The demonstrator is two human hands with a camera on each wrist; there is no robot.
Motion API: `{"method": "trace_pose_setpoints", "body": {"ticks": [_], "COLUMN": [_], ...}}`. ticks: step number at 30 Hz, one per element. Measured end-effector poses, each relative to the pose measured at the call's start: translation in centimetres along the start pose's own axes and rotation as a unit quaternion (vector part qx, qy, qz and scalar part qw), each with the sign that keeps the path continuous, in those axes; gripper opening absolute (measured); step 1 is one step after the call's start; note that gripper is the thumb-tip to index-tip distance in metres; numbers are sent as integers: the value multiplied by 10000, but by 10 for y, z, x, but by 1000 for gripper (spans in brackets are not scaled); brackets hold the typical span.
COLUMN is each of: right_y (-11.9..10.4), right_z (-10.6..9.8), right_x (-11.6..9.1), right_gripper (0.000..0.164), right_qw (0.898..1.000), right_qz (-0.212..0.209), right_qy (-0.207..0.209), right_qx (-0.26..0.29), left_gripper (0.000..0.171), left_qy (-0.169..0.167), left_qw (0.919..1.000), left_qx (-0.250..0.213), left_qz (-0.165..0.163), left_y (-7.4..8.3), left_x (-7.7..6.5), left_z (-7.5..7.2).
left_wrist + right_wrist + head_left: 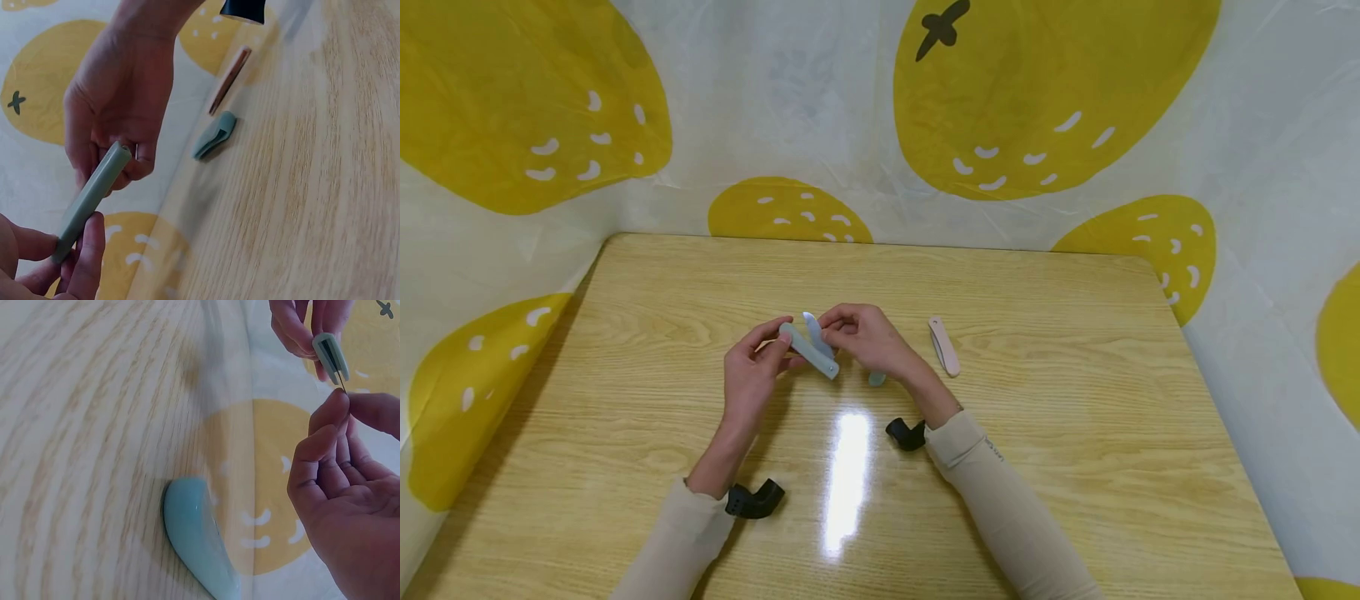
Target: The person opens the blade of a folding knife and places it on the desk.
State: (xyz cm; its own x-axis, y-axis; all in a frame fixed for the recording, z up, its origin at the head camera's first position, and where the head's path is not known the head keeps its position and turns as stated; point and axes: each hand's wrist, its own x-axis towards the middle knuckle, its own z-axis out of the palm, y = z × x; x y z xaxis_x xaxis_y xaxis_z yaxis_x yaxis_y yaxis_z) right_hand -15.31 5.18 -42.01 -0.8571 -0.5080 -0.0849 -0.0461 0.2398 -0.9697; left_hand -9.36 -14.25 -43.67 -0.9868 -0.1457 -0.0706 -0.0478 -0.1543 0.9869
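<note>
In the head view, the grey-green knife (808, 351) is held up left of the teal knife (877, 378). The left hand (751, 371) grips its handle; the right hand (868, 337) pinches the blade (814, 329), partly unfolded. If that pinch slips, the blade could fold back onto the left fingertips near its tip. The pink knife (944, 346) lies right of the teal one, which the right arm mostly covers.

The left wrist view shows the teal knife's dark slot, but the held handle hides its blade.

The right wrist view alone looks into the held handle's slot, up and right of the teal knife; fingertips sliding along the thin blade could get cut.
</note>
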Motion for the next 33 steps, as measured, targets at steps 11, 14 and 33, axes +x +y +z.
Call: {"method": "trace_pose_setpoints", "body": {"ticks": [11,14,33], "right_y": [2,2,-1], "right_z": [-3,-5,-7], "right_x": [0,0,1], "right_gripper": [20,24,30], "right_qw": [9984,9982,9986], "right_qz": [38,-23,32], "right_qy": [71,-80,-79], "right_qx": [559,597,514], "left_gripper": [34,33,57], "left_qy": [129,150,-982], "left_qw": [9997,9996,9753], "left_qx": [168,204,1919], "left_qz": [130,113,486], "left_y": [-2,-1,-3], "left_x": [-3,-3,-1], "left_z": [-1,-2,-19]}}
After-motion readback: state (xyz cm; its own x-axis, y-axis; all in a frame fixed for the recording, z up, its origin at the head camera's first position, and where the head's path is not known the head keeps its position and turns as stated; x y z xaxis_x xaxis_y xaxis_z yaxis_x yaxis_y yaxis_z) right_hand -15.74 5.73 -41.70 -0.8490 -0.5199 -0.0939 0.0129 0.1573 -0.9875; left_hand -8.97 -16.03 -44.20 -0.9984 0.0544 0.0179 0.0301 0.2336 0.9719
